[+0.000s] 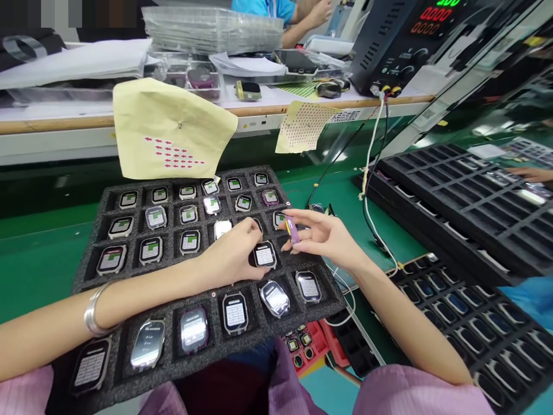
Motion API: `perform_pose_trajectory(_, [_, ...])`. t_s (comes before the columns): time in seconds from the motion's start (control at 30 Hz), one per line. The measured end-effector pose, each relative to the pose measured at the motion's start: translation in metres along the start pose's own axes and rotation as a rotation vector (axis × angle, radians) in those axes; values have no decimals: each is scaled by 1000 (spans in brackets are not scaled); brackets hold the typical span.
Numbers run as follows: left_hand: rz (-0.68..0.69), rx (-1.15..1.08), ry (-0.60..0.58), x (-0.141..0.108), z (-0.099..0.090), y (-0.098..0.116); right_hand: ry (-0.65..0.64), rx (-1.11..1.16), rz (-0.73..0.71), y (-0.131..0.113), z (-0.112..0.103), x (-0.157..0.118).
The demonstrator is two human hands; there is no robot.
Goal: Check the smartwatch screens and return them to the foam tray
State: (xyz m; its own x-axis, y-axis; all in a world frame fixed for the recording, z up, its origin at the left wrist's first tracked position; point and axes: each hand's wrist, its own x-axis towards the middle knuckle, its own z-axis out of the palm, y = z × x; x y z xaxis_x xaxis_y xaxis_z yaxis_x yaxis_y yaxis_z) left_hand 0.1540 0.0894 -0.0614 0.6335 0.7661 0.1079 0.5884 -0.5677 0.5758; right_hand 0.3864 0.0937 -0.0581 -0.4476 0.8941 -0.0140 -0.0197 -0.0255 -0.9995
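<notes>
My right hand (322, 237) pinches a purple smartwatch case (292, 229) on edge between thumb and fingers, just above the right side of a dark foam tray (168, 300). My left hand (235, 248) reaches across the tray, its thumb and fingers closed about the edges of a silver-framed smartwatch (265, 255) with a lit white screen. Several more strapless watches sit one to a compartment, many showing white and green screens. One purple-framed watch (194, 329) lies in the front row. My left forearm covers part of the tray.
A shelf (254, 108) behind carries papers, plastic trays and a power supply (397, 46). Yellow sheets (168, 135) hang from its edge. White and black cables (369, 173) run down beside stacked black trays (458, 202) on the right. A red tray (313, 340) is below. Another person's arm (302, 23) shows behind.
</notes>
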Motion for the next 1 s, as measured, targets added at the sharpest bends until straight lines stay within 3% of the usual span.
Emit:
perform_pose_trajectory(0.17, [-255,-864,11,-34,-35,-15,18,150,-114,-12,32,16])
perform_pose_trajectory(0.27, [-336,-1135,97,-50,-48,-18,-26,137,-91,-21,52,24])
perform_pose_trajectory(0.4, [-407,-1373,148,-59,-49,-18,-93,128,-87,-24,72,39])
perform_pose_trajectory(0.57, [-472,-1549,225,-61,-45,-19,-125,130,-132,-18,80,52])
perform_pose_trajectory(0.73, [-395,-1513,214,-63,-46,-22,-99,74,-144,-21,82,52])
perform_pose_trajectory(1.0, [-383,-1649,181,-68,-45,-27,-78,42,-167,-23,87,60])
